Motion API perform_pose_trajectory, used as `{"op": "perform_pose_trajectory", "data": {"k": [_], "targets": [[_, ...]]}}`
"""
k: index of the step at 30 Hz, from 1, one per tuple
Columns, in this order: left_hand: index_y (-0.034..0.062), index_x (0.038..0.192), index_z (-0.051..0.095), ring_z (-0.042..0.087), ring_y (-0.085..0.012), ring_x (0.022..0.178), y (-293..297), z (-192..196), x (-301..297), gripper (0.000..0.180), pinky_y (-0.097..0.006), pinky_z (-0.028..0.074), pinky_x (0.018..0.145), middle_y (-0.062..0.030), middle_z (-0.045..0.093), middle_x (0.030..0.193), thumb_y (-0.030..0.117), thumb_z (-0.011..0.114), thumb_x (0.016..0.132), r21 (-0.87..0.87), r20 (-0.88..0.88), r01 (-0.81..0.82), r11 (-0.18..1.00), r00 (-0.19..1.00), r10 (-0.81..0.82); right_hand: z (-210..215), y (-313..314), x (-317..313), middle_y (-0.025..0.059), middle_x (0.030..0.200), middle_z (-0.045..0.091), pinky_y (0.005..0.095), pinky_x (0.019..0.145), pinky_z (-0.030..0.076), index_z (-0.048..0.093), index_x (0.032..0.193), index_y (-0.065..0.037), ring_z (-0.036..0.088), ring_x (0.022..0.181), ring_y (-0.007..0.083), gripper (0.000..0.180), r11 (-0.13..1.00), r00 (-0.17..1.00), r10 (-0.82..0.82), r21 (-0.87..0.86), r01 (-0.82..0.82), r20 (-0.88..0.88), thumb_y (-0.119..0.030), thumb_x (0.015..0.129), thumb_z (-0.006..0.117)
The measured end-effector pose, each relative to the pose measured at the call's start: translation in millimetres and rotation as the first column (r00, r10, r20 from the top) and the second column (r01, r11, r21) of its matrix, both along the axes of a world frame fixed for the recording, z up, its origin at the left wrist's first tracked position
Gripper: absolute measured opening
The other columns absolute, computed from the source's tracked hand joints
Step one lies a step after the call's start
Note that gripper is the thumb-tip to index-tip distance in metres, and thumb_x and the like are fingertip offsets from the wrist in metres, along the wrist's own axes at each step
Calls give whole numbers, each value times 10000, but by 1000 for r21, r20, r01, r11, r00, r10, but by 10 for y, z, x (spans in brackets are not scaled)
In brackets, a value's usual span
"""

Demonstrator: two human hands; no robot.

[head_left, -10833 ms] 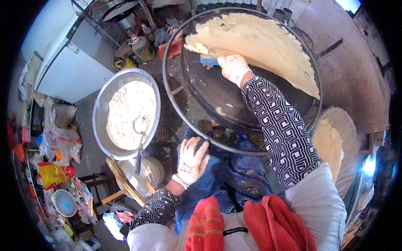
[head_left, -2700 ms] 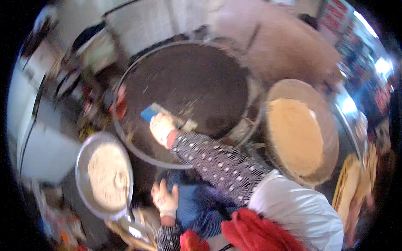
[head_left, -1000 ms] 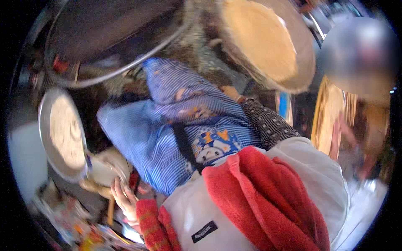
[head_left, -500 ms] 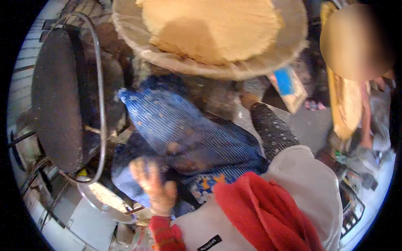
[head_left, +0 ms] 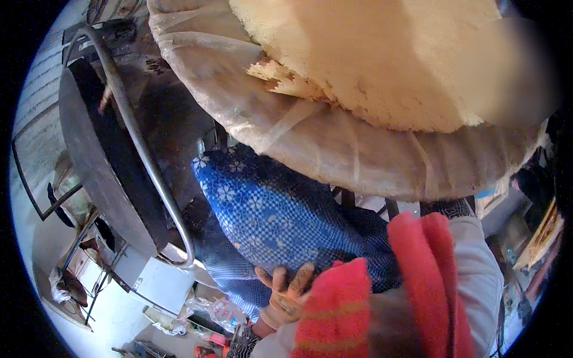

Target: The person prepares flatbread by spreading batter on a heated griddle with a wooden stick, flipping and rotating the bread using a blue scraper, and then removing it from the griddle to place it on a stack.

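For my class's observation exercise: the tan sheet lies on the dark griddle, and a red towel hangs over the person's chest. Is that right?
Not quite. The head view shows the tan sheet lying on the round tray, not the dark griddle. The red towel does hang over the person's chest.

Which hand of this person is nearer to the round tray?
Right: its patterned sleeve disappears behind the round tray, which hides that hand; the left hand is below, apart from it, at the blue cloth.

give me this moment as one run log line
left hand: at blue apron, contact unclear | right hand: hidden by tray | flatbread: on tray | griddle: left of tray in picture
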State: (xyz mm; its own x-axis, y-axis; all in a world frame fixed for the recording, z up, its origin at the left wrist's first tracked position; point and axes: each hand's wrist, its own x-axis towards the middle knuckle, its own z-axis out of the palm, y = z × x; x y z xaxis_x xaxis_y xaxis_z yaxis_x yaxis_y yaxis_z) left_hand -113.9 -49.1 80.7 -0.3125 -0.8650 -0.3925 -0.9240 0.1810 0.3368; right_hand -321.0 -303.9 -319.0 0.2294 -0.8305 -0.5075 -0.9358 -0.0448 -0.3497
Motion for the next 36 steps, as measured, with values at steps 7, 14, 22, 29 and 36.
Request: {"op": "perform_pose_trajectory", "data": {"k": [7, 14, 22, 29, 36], "targets": [[363, 1146, 667, 308, -361, 1194, -36, 90, 47, 421, -684, 3, 1060, -29, 464, 1302, 522, 603, 762, 75, -9, -15, 997, 1000, 16, -22, 29, 717, 198, 899, 621, 472, 726, 477, 556, 1050, -63, 614, 825, 370, 280, 975, 974, 219, 10, -220, 57, -223, 821, 571], [363, 1148, 668, 310, -353, 1180, -95, 54, 104, 416, -672, 25, 1058, -29, 462, 1302, 528, 596, 773, 101, -27, 3, 995, 1000, 0, 211, 883, 18, 179, 816, 621, 461, 672, 479, 580, 964, -60, 619, 752, 351, 242, 952, 952, 293, 61, -299, 89, -210, 778, 618], [331, 1197, 635, 274, -393, 1250, 51, -168, -158, 546, -677, 55, 1073, -77, 440, 1342, 545, 672, 697, -1, -119, -109, 994, 987, 108, 1750, 1692, -1079, 158, 720, 621, 450, 610, 482, 606, 866, -57, 624, 670, 330, 204, 997, 975, 68, 14, -73, 209, -194, 730, 671], [312, 1434, 396, 127, -460, 1385, 353, -752, -265, 637, -709, 4, 1061, -119, 252, 1510, 599, 503, 876, 0, -235, -308, 952, 925, 299, 3912, 849, -169, 95, 582, 464, 415, 514, 385, 510, 621, -88, 504, 551, 298, 165, 883, 547, 420, -464, -63, 724, -35, 599, 665], [261, 1410, 451, 325, -419, 1313, 341, -584, -221, 694, -609, 200, 1105, -158, 383, 1419, 476, 677, 790, -125, -186, -313, 941, 939, 288, 4514, 242, 2041, 132, 1024, 633, 462, 817, 453, 576, 1149, -137, 605, 948, 342, 397, 526, 565, 817, -553, -646, 117, -404, 856, 567]]}}
